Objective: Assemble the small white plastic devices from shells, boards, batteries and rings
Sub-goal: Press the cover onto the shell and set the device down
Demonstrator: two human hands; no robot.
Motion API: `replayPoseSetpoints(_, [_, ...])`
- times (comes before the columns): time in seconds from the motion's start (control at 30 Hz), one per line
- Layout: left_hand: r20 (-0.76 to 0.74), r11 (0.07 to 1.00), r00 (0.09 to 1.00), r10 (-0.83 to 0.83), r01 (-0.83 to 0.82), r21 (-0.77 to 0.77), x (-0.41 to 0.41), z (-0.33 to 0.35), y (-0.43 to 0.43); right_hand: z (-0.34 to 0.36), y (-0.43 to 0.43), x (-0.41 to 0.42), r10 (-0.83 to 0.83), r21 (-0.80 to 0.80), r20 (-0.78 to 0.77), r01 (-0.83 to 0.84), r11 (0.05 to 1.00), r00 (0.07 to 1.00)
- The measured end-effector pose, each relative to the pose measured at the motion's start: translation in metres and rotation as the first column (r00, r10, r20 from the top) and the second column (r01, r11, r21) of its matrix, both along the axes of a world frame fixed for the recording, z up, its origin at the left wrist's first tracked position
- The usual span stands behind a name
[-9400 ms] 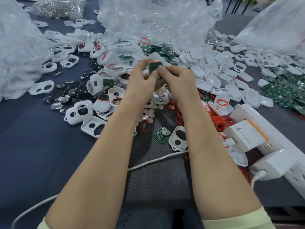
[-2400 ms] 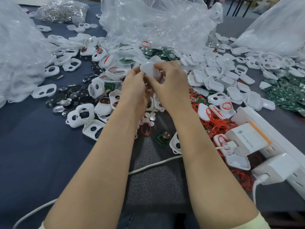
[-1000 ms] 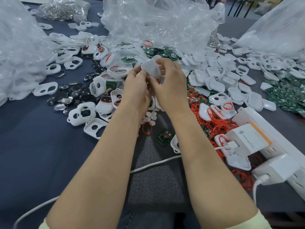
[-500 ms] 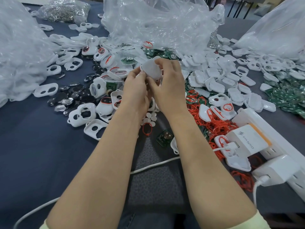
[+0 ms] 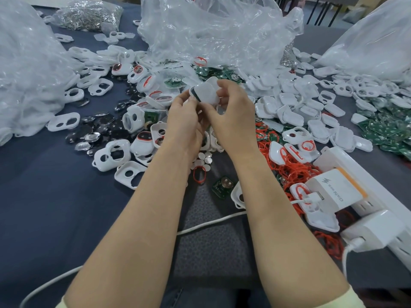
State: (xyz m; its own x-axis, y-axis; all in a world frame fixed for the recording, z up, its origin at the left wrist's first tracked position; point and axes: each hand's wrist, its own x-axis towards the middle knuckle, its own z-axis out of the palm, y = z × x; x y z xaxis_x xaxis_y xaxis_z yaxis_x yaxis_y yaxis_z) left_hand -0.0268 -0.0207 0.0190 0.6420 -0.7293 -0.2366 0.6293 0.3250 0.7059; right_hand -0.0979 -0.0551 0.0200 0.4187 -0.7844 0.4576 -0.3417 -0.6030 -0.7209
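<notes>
Both hands hold one small white device (image 5: 205, 92) above the middle of the table, its plain back shell facing me and a dark gap along its left edge. My left hand (image 5: 185, 121) pinches its left side with thumb and fingers. My right hand (image 5: 233, 112) curls over its right side and top. Below the hands lie a loose red ring (image 5: 199, 174), a green board with a battery (image 5: 223, 187) and a few round silver batteries (image 5: 204, 157). White front shells with holes (image 5: 112, 155) lie to the left.
Clear plastic bags (image 5: 213, 34) rise behind and at both sides. White back shells (image 5: 295, 112) and red rings (image 5: 287, 167) pile up on the right, green boards (image 5: 387, 130) farther right. A white power strip with chargers (image 5: 338, 192) stands at right; a white cable (image 5: 211, 223) crosses under my arms.
Over the last second the hands stay together on the device and shift it slightly. Earlier its open side with the board faced me; now the plain back shell covers it.
</notes>
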Motion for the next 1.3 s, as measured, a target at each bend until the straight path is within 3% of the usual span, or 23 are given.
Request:
replayPoseSetpoints(0.63, [0.010,0.998,0.998,0.056,-0.056,-0.029,-0.002,0.004,0.000,0.004,0.000,-0.001,0.013,-0.084,-0.051,-0.018,0.996,0.999])
replayPoseSetpoints(0.9, [0.261,0.986,0.959,0.115,-0.142,0.087,-0.001,0.001,0.007,0.001,0.005,0.003,0.024,-0.107,-0.087,-0.034,0.994,0.996])
replayPoseSetpoints(1.1, [0.256,0.984,0.956,0.142,-0.165,0.072,0.002,0.001,0.008,-0.003,0.014,0.010,-0.041,-0.203,-0.175,0.004,0.979,0.984])
replayPoseSetpoints(1.3, [0.211,0.985,0.965,0.155,-0.166,0.039,0.001,0.002,0.008,0.000,0.014,0.007,-0.008,-0.136,-0.127,-0.009,0.991,0.992])
